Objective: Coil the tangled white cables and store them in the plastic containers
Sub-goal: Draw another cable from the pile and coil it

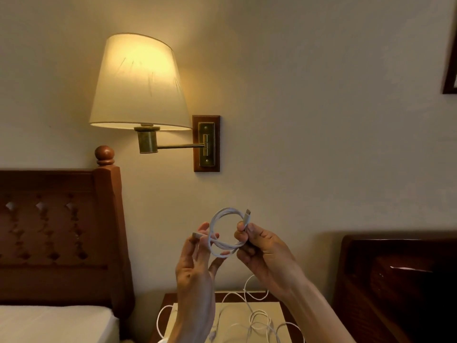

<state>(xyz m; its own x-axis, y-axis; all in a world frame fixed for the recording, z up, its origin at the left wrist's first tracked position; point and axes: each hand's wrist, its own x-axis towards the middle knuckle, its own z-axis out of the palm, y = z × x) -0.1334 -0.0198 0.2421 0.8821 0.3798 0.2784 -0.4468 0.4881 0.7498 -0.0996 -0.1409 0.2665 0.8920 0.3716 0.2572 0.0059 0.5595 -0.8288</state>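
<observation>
- Cream wall [321, 120] fills the background, and a lit wall lamp [138, 82] hangs on it from a brass arm fixed to a wooden plate.
- Below and left of the lamp stands a carved wooden headboard [57, 231], with a strip of white mattress [54, 323] at its foot.
- Below and right of the lamp, both hands are raised in front of the wall with a coiled white cable [223, 231] between them.
- Right hand [264, 256]: its grip is closed on the coil, thumb and fingers pinching the loops together on their right side, one plug end sticking up just above the fingertips.
- Left hand [195, 263]: its grip pinches the cable's other plug end at the coil's left side, the remaining fingers spread loosely.
- Lower still, under the hands, a counter [272, 310] with a pale top carries the loose white cables [259, 320], still tangled, some loops hanging over its left edge.
- Far to the lamp's lower right sits dark glossy wooden furniture [395, 280].
</observation>
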